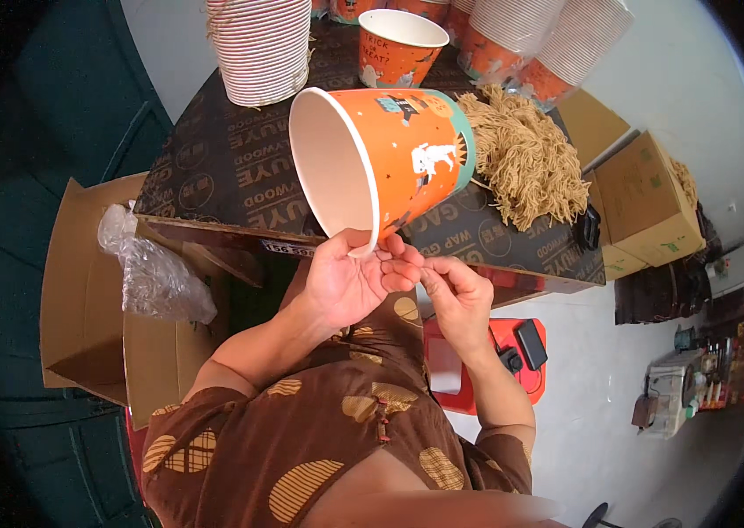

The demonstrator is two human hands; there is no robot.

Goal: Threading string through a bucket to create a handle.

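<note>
My left hand [347,280] grips the lower rim of a large orange paper bucket [407,163] with cartoon prints, held on its side with its white inside facing left. My right hand [458,295] is pinched at the fingertips right next to the left hand's fingers at the rim; whether a thin string is between them is too small to tell. A pile of tan twisted cords [526,158] lies on the dark board table [213,176] just right of the bucket.
Stacks of nested paper buckets [262,48] stand at the table's back, with one upright orange bucket [400,44]. An open cardboard box [81,282] with a plastic bag [152,273] sits at left. Cardboard cartons [649,198] are at right, a red stool [513,361] below.
</note>
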